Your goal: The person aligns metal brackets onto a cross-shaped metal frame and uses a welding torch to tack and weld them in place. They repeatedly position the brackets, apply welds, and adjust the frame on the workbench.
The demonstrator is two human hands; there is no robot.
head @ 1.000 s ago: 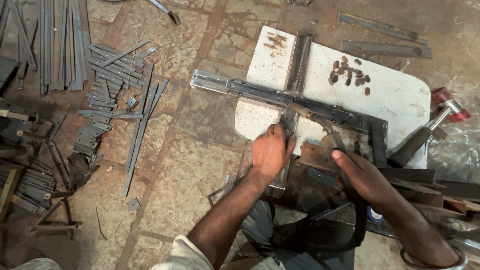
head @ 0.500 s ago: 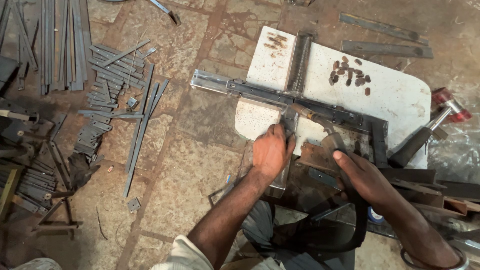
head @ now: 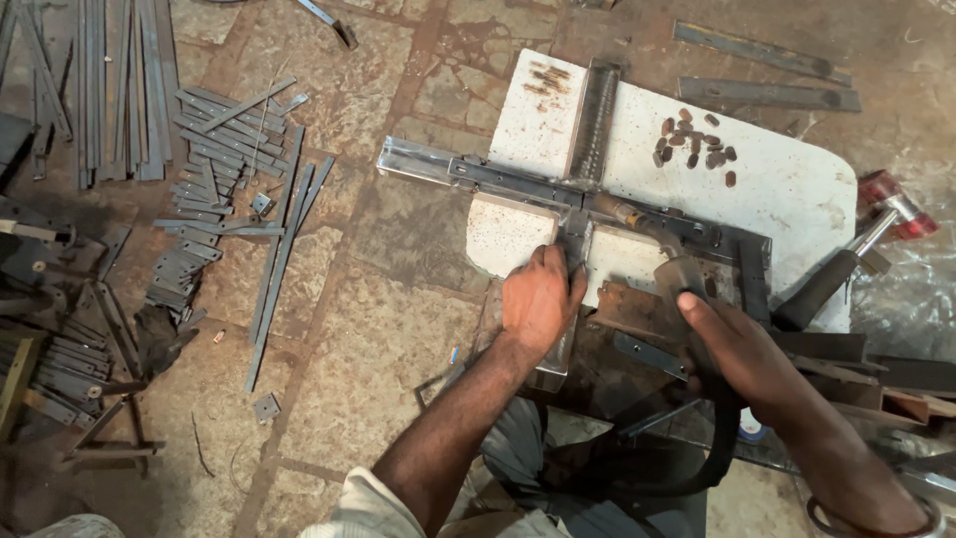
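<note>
My left hand (head: pixel 538 299) presses down on a short upright steel bar (head: pixel 575 239) that meets a long steel bar (head: pixel 478 175) lying across a white slab (head: pixel 787 189). My right hand (head: pixel 732 344) grips a welding electrode holder (head: pixel 682 274); its rod (head: pixel 627 214) points at the joint where the two bars meet. A black cable (head: pixel 732 438) loops down from the holder past my wrist.
A hammer with a red head (head: pixel 856 249) lies at the slab's right edge. Small rusty metal pieces (head: pixel 697 144) sit on the slab. Piles of flat steel strips (head: pixel 214 149) and long bars (head: pixel 110 90) cover the stone floor at left. Two flat bars (head: pixel 767 80) lie at top right.
</note>
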